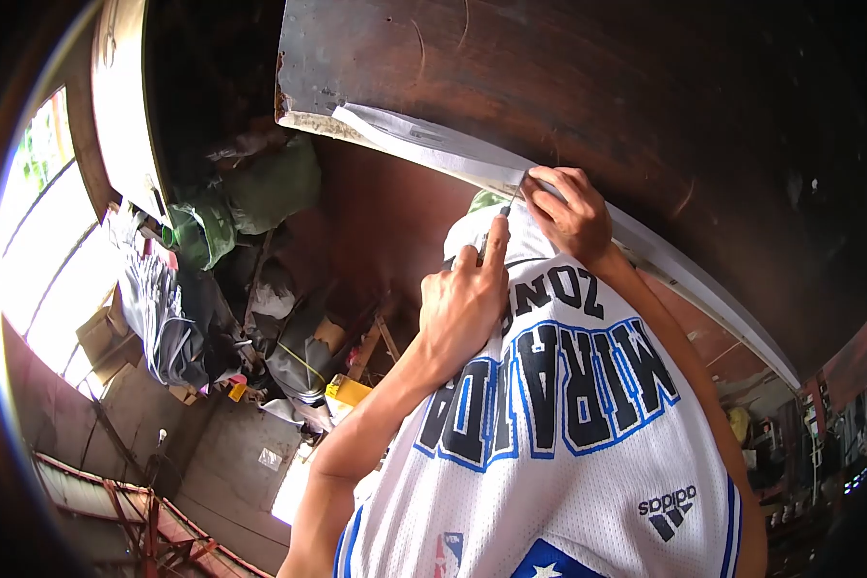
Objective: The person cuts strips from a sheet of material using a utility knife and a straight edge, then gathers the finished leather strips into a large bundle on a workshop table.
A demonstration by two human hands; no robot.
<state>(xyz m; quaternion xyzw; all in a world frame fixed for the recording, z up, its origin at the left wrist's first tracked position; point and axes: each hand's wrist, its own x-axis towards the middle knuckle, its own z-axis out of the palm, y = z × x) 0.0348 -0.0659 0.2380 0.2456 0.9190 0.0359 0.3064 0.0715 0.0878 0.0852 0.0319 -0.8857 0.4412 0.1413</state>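
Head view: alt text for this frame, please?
Two bare hands work at a pale grey edging strip along the rim of a dark brown wooden panel: the right hand pinches the strip, the left hand presses a thin tool to it. A white mesh jersey fills the foreground.

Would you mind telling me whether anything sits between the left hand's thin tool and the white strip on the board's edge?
Nothing visible does. The left hand holds the thin tool with its tip right at the white strip on the board, just beside the right hand, whose fingers pinch that strip.
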